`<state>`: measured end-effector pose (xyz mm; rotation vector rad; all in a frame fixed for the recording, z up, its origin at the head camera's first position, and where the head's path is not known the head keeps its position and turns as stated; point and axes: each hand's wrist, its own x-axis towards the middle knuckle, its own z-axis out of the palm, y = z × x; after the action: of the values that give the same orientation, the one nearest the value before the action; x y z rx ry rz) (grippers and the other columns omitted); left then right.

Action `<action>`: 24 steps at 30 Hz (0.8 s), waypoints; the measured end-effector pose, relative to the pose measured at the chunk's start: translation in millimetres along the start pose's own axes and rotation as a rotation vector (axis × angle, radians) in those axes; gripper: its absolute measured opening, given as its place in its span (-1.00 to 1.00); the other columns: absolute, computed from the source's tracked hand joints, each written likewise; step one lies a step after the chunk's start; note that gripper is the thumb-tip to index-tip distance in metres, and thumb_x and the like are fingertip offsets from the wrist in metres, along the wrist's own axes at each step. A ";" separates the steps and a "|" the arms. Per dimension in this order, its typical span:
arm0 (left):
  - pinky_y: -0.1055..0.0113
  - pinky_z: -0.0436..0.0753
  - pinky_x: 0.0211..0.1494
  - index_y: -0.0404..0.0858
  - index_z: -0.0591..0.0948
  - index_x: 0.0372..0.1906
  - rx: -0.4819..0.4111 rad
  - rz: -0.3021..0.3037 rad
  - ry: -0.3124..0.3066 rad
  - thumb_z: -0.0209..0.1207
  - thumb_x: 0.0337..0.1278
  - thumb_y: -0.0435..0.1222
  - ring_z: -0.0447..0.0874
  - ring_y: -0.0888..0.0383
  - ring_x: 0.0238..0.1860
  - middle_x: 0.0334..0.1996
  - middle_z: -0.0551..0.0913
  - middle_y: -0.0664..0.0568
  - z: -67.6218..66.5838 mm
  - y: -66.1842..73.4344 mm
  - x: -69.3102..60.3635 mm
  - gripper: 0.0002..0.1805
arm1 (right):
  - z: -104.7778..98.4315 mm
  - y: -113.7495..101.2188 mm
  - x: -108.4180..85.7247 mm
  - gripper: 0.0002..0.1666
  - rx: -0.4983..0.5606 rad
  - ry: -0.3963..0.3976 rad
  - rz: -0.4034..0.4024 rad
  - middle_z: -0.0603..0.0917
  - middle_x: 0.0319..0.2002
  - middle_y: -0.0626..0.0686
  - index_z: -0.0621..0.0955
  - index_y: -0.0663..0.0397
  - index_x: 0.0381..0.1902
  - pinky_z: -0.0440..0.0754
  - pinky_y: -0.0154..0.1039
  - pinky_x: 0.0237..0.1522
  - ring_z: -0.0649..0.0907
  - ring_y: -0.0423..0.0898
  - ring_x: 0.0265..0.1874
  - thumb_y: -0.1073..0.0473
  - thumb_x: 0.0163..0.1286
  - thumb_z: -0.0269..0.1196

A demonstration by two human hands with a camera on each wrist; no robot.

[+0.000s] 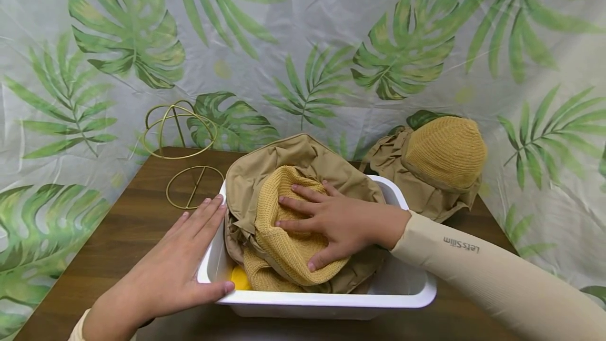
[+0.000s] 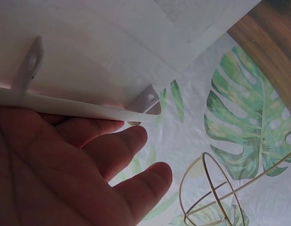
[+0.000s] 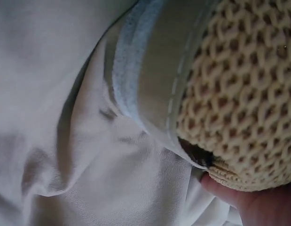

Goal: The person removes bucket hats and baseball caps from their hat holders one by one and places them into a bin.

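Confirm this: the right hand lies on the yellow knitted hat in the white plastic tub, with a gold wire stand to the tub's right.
Wrong side: the head view shows the gold wire stand left of the white plastic tub. The right hand lies on the yellow knitted hat.

The counter [image 1: 123,225] leaves room along its left edge, outside the left hand [image 1: 174,266]. A gold wire stand [image 1: 180,130] blocks the back left, a knit-crowned hat [image 1: 445,152] the back right.
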<state>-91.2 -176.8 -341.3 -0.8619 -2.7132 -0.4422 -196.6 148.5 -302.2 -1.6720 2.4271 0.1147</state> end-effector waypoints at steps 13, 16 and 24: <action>-0.07 0.12 0.47 -0.35 0.10 0.55 -0.021 0.003 -0.004 0.23 0.00 0.34 0.06 -0.14 0.51 0.54 0.07 -0.17 -0.5 0.3 1.6 0.20 | 3.6 -2.2 11.5 -0.03 0.023 -0.099 0.033 -0.18 0.60 -0.11 0.13 -0.45 0.57 -0.04 0.51 0.28 -0.22 0.08 0.55 -0.60 0.28 -0.04; -0.04 0.09 0.49 -0.36 0.08 0.55 -0.022 0.007 -0.002 0.23 0.00 0.33 0.05 -0.14 0.51 0.55 0.05 -0.16 0.0 0.4 1.5 0.21 | 6.9 -2.7 14.7 -0.02 0.046 -0.139 0.045 -0.19 0.60 -0.14 0.16 -0.42 0.56 -0.03 0.50 0.29 -0.21 0.07 0.55 -0.60 0.27 -0.02; -0.03 0.08 0.49 -0.35 0.08 0.55 -0.015 0.002 -0.007 0.22 0.00 0.34 0.04 -0.12 0.52 0.55 0.05 -0.15 -0.1 0.9 0.6 0.21 | 14.9 -4.3 25.0 -0.02 0.056 -0.247 0.089 -0.21 0.59 -0.18 0.14 -0.45 0.56 0.05 0.49 0.28 -0.15 0.08 0.54 -0.60 0.26 0.01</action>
<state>-91.1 -175.8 -340.8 -0.8718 -2.7182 -0.4612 -199.5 126.6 -321.6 -1.4326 2.2965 0.2481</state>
